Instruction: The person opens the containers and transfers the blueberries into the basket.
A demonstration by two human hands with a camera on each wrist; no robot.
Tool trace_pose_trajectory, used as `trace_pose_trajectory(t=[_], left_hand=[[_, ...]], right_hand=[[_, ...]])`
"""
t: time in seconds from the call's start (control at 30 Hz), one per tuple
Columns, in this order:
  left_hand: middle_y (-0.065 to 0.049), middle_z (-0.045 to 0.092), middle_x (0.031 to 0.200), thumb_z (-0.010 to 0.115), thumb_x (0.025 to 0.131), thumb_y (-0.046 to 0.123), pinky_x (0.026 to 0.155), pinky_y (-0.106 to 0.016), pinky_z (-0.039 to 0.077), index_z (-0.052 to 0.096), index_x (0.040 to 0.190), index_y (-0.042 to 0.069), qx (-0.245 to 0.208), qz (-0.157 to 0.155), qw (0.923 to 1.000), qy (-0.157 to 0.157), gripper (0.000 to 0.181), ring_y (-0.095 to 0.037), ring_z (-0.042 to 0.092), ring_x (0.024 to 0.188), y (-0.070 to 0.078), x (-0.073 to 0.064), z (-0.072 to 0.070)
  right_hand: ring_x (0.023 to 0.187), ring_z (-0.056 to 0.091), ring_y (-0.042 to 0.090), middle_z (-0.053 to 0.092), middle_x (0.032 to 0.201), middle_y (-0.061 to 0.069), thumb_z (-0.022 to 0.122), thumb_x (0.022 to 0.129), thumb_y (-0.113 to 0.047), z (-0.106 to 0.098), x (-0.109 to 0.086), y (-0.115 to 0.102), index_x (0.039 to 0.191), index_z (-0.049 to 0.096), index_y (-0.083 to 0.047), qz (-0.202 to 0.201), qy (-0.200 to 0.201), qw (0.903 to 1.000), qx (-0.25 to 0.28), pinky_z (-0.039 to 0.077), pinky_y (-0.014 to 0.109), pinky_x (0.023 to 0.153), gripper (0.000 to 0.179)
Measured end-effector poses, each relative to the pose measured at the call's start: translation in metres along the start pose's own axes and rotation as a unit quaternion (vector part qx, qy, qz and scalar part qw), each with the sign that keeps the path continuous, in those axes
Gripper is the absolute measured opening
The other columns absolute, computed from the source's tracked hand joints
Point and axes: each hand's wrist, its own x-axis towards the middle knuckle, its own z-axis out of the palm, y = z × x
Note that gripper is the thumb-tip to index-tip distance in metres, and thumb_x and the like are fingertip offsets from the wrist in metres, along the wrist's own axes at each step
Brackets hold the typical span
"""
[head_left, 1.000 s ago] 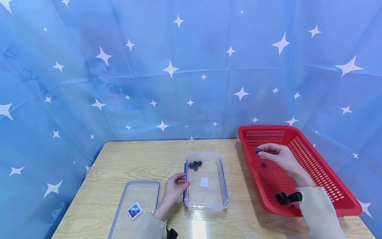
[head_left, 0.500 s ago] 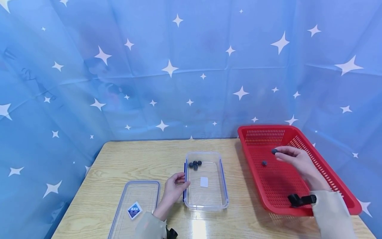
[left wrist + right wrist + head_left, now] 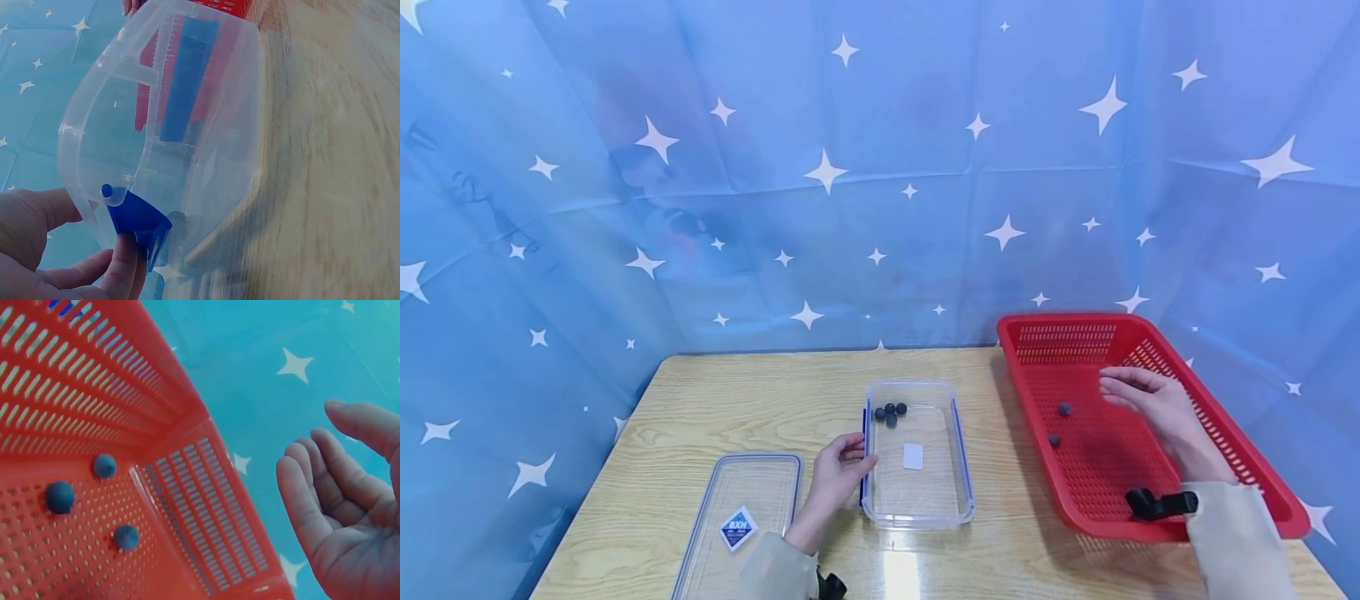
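My left hand (image 3: 835, 475) holds the left side of a clear plastic food container (image 3: 925, 492), thumb over the rim. In the left wrist view its fingers touch a blue latch (image 3: 139, 220). Several blueberries (image 3: 891, 421) lie together at the container's far left, beside a white label (image 3: 913, 456). Over the red basket (image 3: 1048, 492), my right hand (image 3: 1157, 408) hovers with relaxed fingers and nothing between them. The right wrist view shows three blueberries (image 3: 60, 497) on the basket floor; just two of these are visible from the head, one a blueberry (image 3: 1064, 409) farther back.
A clear lid (image 3: 767, 483) with a blue seal and a diamond-shaped sticker (image 3: 738, 528) lies left of the container, partly under the left forearm. The wooden table (image 3: 700, 400) ends at a blue star-patterned curtain (image 3: 760, 217) behind and at the sides.
My right hand moved rightward over the basket holding a blueberry, then let it go. Another blueberry now shows on the basket floor near its left wall. The left hand has stayed still.
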Motion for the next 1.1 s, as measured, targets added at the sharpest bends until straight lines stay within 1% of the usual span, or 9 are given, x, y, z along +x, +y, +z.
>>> trace_pose_trajectory(t=[0.13,0.23,0.33,0.4,0.57,0.73,0.93,1.0,1.1], left_hand=[[-0.025,0.061,0.1,0.069,0.08,-0.001,0.077,-0.024,0.054,0.054,0.113,-0.016,-0.002,-0.01,0.9999,-0.003,0.039,-0.034,0.059,0.094,0.007,-0.002,0.0],[-0.029,0.059,0.101,0.067,0.081,-0.004,0.078,-0.027,0.055,0.053,0.112,-0.018,-0.003,-0.014,0.9999,-0.005,0.038,-0.038,0.058,0.095,0.018,-0.006,-0.001],[-0.032,0.058,0.101,0.066,0.08,-0.006,0.078,-0.031,0.055,0.052,0.111,-0.021,-0.003,-0.007,0.9999,-0.007,0.037,-0.042,0.057,0.094,0.026,-0.008,-0.002],[-0.031,0.059,0.1,0.066,0.08,-0.006,0.078,-0.03,0.055,0.052,0.111,-0.02,-0.003,-0.004,1.0,-0.007,0.038,-0.041,0.058,0.094,0.024,-0.008,-0.002],[-0.024,0.061,0.1,0.069,0.08,-0.001,0.077,-0.025,0.055,0.053,0.113,-0.016,-0.002,-0.003,1.0,-0.005,0.04,-0.034,0.059,0.093,0.006,-0.002,-0.001],[-0.022,0.062,0.098,0.07,0.079,0.001,0.076,-0.023,0.054,0.055,0.112,-0.015,0.0,0.002,1.0,-0.003,0.04,-0.032,0.06,0.091,-0.001,0.0,0.0],[-0.024,0.062,0.098,0.07,0.079,0.0,0.076,-0.024,0.055,0.054,0.112,-0.016,0.0,0.006,1.0,-0.002,0.039,-0.034,0.061,0.092,0.002,0.0,-0.001],[-0.024,0.062,0.098,0.069,0.08,-0.001,0.076,-0.023,0.054,0.054,0.112,-0.016,-0.002,0.003,1.0,-0.001,0.039,-0.034,0.06,0.092,0.005,-0.001,-0.002],[-0.027,0.061,0.098,0.067,0.08,-0.004,0.076,-0.026,0.055,0.053,0.111,-0.018,-0.004,-0.001,1.0,-0.003,0.038,-0.038,0.059,0.093,0.015,-0.005,-0.002]], right_hand=[[0.083,0.068,0.008,0.071,0.095,-0.006,0.052,0.094,-0.002,0.011,0.003,-0.002,0.106,0.069,-0.011,-0.016,-0.004,0.9997,-0.017,0.054,0.017,0.075,0.023],[0.083,0.068,0.007,0.071,0.095,-0.005,0.053,0.094,-0.003,0.022,0.008,-0.004,0.106,0.068,-0.01,-0.027,-0.011,0.999,-0.033,0.054,0.017,0.074,0.021],[0.082,0.068,0.007,0.071,0.094,-0.006,0.053,0.094,-0.003,0.032,0.013,-0.006,0.105,0.069,-0.011,-0.034,-0.013,0.9983,-0.045,0.054,0.017,0.074,0.02],[0.081,0.068,0.007,0.071,0.093,-0.007,0.055,0.093,-0.005,0.038,0.017,-0.008,0.105,0.068,-0.008,-0.033,-0.01,0.9975,-0.061,0.054,0.017,0.073,0.018],[0.081,0.067,0.007,0.069,0.093,-0.009,0.058,0.092,-0.008,0.053,0.023,-0.01,0.112,0.061,0.006,-0.031,-0.012,0.9937,-0.107,0.054,0.018,0.073,0.025],[0.08,0.067,0.009,0.069,0.092,-0.008,0.06,0.091,-0.011,0.066,0.031,-0.012,0.112,0.061,0.006,-0.023,-0.005,0.9908,-0.133,0.055,0.02,0.073,0.027],[0.086,0.067,0.015,0.068,0.098,-0.001,0.063,0.091,-0.02,0.084,0.039,-0.012,0.116,0.058,0.008,0.0,-0.002,0.9847,-0.174,0.055,0.025,0.078,0.038],[0.087,0.067,0.016,0.067,0.1,0.001,0.063,0.091,-0.022,0.09,0.042,-0.013,0.118,0.057,0.008,0.008,-0.005,0.983,-0.183,0.055,0.024,0.079,0.041],[0.09,0.065,0.015,0.065,0.103,0.003,0.064,0.09,-0.023,0.1,0.046,-0.013,0.118,0.057,0.007,0.015,-0.013,0.9823,-0.186,0.054,0.024,0.08,0.041]])
